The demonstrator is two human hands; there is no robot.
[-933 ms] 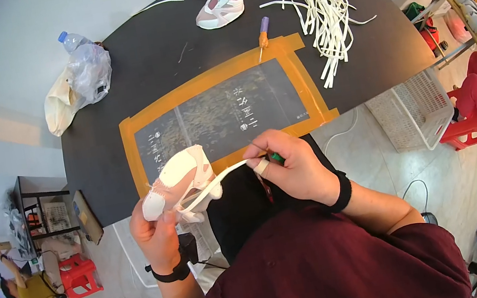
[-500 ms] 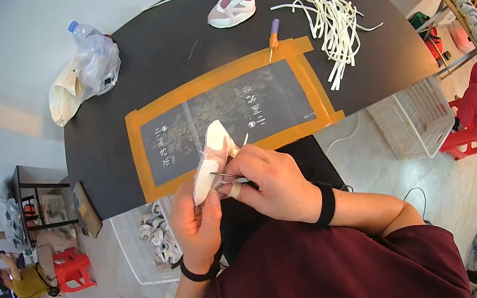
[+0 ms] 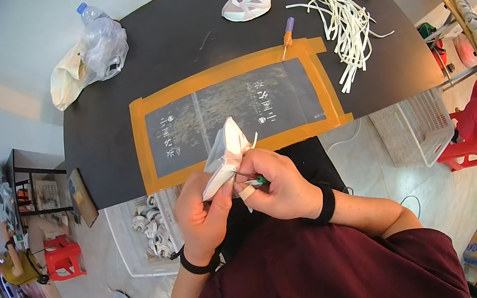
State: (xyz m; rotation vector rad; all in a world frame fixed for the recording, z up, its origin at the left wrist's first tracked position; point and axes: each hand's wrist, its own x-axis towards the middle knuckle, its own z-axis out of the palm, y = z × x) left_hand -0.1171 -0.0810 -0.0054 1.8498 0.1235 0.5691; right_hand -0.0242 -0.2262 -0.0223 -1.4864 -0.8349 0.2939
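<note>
My left hand (image 3: 197, 210) grips a white and pink shoe upper (image 3: 231, 153) by its near end, thumb on top. The shoe upper hangs over the near edge of the table, tilted with its other end pointing away from me. Closed around a thin metal tool with a green handle (image 3: 262, 180) is my right hand (image 3: 284, 189), pressed close against the upper's right side. Part of the tool's shaft shows at the upper; its tip is hidden. A short pale lace end (image 3: 255, 140) sticks out beside the upper. My right hand has a tan band on one finger.
On the dark table (image 3: 100, 125) lie a taped mat (image 3: 230, 99), an orange and purple screwdriver (image 3: 289, 36), loose white laces (image 3: 348, 27), a finished-looking shoe (image 3: 248, 2) and bags around a bottle (image 3: 103, 48). Crates (image 3: 413, 124) stand below; people sit on red stools at both sides.
The shoe upper has turned in my hands, showing more of its inner side. My right hand has shifted slightly, and the tool's green handle now shows. The table appears slightly farther right in view.
</note>
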